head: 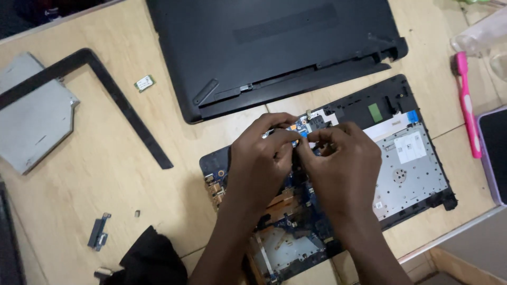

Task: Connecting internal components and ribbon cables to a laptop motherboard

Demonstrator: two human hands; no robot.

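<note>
both hands meet at the centre of the frame, over the opened black laptop base with its blue circuit board and grey metal keyboard backing (412, 169), which lies tilted across the lower right of the pale wooden table (105, 174). the left hand (261, 158) has its fingers curled narrow, thumb and forefinger pinched on something small and silvery at the board's upper edge, though what exactly sits between them is too small to tell. the right hand (343, 163) is bunched tight too, fingertips nipping at what looks like a small connector or cable end just beside the left thumb; the knuckles hide the contact point. judging from this, it is fine work on a delicate fitting, so it calls for a light grip, a straight pull in line with the socket rather than a twist, and one hand steadying the board while the other works. across the top of the frame lies the detached black plastic bottom cover (274, 47), just beside the base. at upper left sit a flat grey metal drive caddy (31, 121) and a black l-shaped plastic bezel strip (127, 105), with a small green card (144, 83) between strip and cover. lower left, a small dark bracket (99, 232) and a black cloth (150, 258); a pink stick-shaped tool (467, 105) lies at the right edge.
</note>
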